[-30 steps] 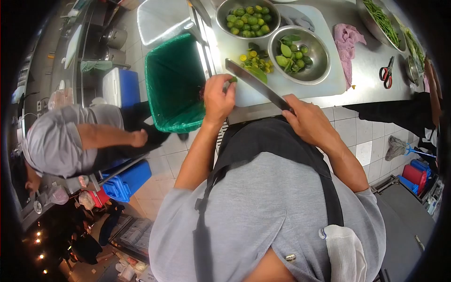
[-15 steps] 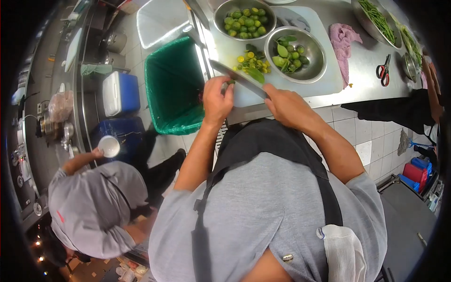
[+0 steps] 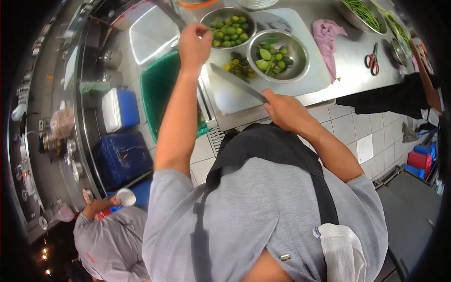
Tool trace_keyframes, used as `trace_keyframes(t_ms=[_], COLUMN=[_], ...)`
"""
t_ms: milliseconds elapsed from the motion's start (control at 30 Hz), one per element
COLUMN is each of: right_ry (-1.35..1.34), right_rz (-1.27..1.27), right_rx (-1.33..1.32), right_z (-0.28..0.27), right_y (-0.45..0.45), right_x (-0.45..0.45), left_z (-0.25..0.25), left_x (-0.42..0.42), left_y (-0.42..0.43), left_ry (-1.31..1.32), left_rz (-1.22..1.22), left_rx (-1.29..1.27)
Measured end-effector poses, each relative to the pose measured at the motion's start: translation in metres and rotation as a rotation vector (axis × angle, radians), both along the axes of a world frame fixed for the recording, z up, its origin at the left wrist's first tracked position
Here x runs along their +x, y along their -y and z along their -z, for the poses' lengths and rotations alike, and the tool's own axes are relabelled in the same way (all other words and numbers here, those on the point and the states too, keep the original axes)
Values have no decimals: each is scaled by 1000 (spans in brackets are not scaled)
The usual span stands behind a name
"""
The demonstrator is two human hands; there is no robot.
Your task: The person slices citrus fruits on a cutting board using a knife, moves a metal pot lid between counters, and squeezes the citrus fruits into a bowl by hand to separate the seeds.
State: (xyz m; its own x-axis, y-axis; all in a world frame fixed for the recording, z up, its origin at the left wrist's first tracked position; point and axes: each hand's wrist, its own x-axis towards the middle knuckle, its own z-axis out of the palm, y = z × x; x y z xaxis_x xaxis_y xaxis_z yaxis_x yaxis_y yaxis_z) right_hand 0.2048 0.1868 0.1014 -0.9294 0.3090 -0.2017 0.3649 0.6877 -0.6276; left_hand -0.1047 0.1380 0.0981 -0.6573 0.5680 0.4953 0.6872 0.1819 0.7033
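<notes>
My right hand [image 3: 286,110] grips the handle of a kitchen knife [image 3: 239,83], its blade slanting over the front of the white cutting board [image 3: 225,101]. At the left rim of a metal bowl [image 3: 253,24] full of small green limes [image 3: 229,32], my left hand [image 3: 195,44] has its fingers curled together; what they hold, if anything, is hidden. Cut yellow-green lime pieces [image 3: 240,68] lie on the board behind the blade. A second metal bowl [image 3: 300,61], right of them, holds leaves and several limes [image 3: 272,58].
A green-lined bin [image 3: 152,89] stands below the counter's left end. A pink cloth [image 3: 324,40], red-handled scissors [image 3: 372,61] and a bowl of green beans [image 3: 361,13] are to the right. A co-worker [image 3: 112,239] holds a white bowl [image 3: 126,197] behind on the left.
My left hand has moved from beside the blade, where it held a small green lime, up to the full bowl's rim. My right hand keeps the knife over the board. The co-worker has moved farther back.
</notes>
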Motion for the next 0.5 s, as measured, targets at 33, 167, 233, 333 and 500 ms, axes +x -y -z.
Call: trace_keyframes(t_ms=[33,167,233,333,500], right_ry=[-13,-34,-36,-1,8], right_rz=[12,38,35,28,26], right_rx=[5,12,29,36,46], right_z=[2,5,6,3,1], right_y=[3,9,11,11,12], right_x=[1,4,4,4,4], left_z=[-4,-9,-7,2,24], left_x=[0,39,74,111,137], left_y=[-11,-50,-64,-82,-89], left_ry=[-74,-172,-68,-206,-538], left_rz=[33,348,511,776,709], left_rx=[-58,-88,-268,-664,-814])
